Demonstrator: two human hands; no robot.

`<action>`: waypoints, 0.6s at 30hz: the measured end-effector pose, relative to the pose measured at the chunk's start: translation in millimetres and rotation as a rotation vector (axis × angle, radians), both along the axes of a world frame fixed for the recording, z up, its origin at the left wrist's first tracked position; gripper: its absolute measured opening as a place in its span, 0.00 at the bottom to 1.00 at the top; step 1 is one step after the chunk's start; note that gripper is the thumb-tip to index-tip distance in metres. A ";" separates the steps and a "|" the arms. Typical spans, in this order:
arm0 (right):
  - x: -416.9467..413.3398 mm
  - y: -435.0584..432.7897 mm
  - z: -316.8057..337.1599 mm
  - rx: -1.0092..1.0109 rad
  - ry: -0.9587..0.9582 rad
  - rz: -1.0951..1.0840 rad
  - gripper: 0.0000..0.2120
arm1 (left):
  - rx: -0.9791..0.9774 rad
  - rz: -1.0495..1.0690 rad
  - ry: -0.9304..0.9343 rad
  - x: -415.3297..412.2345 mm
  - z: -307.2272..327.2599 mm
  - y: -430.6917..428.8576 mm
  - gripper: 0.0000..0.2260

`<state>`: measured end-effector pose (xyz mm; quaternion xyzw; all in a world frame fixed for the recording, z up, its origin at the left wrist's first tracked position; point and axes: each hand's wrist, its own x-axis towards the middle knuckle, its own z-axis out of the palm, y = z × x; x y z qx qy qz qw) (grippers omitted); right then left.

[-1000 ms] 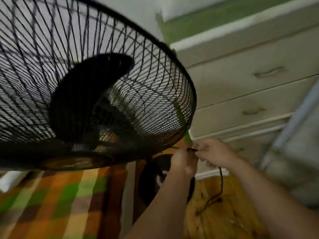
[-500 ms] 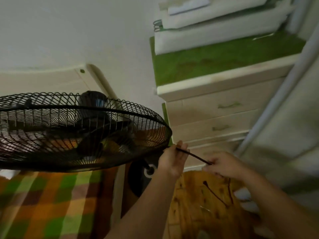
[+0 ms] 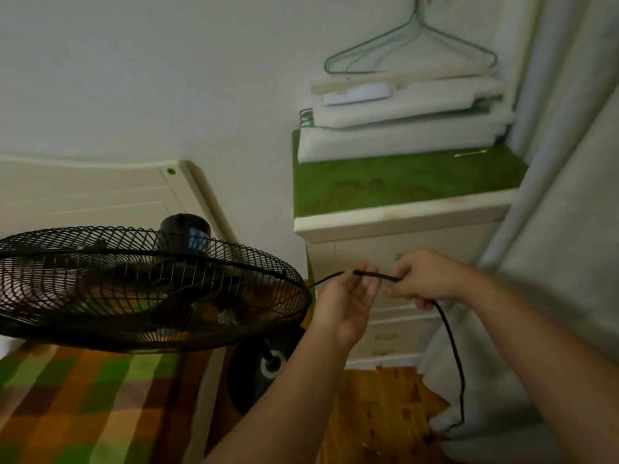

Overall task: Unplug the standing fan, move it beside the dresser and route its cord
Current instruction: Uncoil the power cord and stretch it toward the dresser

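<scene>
No brand or label reads clearly: the only marking is a pale ring on the fan's round black base [image 3: 264,366], and any lettering there is too blurred to make out. The one standing fan [image 3: 147,286] is black, with a wire grille seen nearly edge-on, dark blades inside and a stubby motor housing on top. It sits at 9 o'clock in the view, and its grille rim comes close to the left side of the dresser [image 3: 402,222], which stands at 1 o'clock. A single thin black cord [image 3: 452,343] leaves the fan's side, runs level between the two hands at 3 o'clock from the grille, then drops in a long curve toward the wooden floor [image 3: 378,413] at 5 o'clock. The left hand [image 3: 345,303], palm up, pinches the cord at its fingers' tips. The right hand [image 3: 425,279], just beside it, has its fingers clenched around the cord. On the dresser's green mat [image 3: 402,182] lies a stack of white pads [image 3: 402,128], with what look like two wire hangers [image 3: 412,45] above at 12 o'clock. One checked bed cover [image 3: 83,396] fills 7 o'clock.
</scene>
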<state>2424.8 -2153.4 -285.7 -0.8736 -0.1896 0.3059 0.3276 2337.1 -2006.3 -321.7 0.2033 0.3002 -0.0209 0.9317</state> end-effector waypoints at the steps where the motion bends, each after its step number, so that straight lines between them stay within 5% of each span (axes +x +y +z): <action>1: 2.2 -1.9 10.2 0.013 0.005 0.004 0.06 | -0.015 0.016 -0.031 0.1 9.2 3.8 0.11; 8: 4.4 -34.4 57.4 0.152 0.071 -0.105 0.08 | -0.043 0.198 -0.240 7.0 73.2 50.9 0.09; 12: 10.2 -34.6 89.8 0.329 -0.136 -0.290 0.06 | -0.004 0.189 -0.253 22.7 98.0 64.0 0.09; 18: 14.5 10.3 154.6 0.436 -0.424 -0.345 0.03 | 0.389 -0.003 -0.209 29.4 108.1 69.8 0.05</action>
